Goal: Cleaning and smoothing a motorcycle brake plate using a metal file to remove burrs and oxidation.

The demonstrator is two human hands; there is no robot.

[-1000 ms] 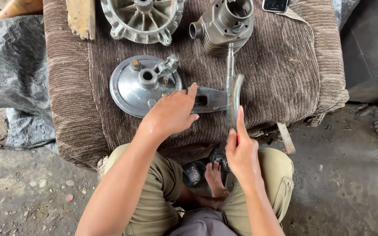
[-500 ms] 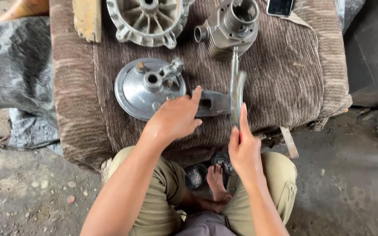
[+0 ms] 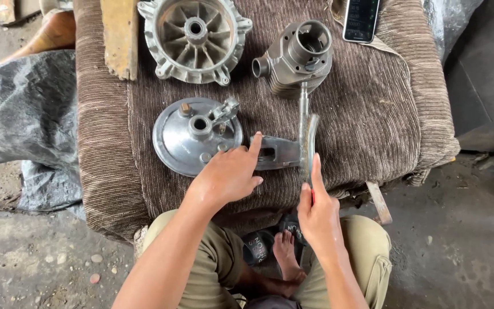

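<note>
A round, shiny metal plate [image 3: 181,140] with a hub and a flat arm [image 3: 278,153] lies on a brown ribbed cloth [image 3: 367,131]. My left hand [image 3: 227,176] presses down on the plate's edge and arm, its index finger stretched along the arm. My right hand [image 3: 317,214] is closed on a long thin tool [image 3: 303,109] with a red handle, index finger laid along the shaft. The shaft points away from me, across the arm's end, beside a curved metal strip [image 3: 313,134].
A finned round metal housing [image 3: 194,39] and a grey cylinder casting [image 3: 297,57] lie further back on the cloth. A wooden block [image 3: 119,37] sits at the left, a phone [image 3: 361,20] at the back right. Grey plastic sheeting [image 3: 21,126] is on the left, and my bare foot [image 3: 286,254] is below.
The whole scene sits lower in the view as my head moved. Both hands keep their places on the plate and the tool.
</note>
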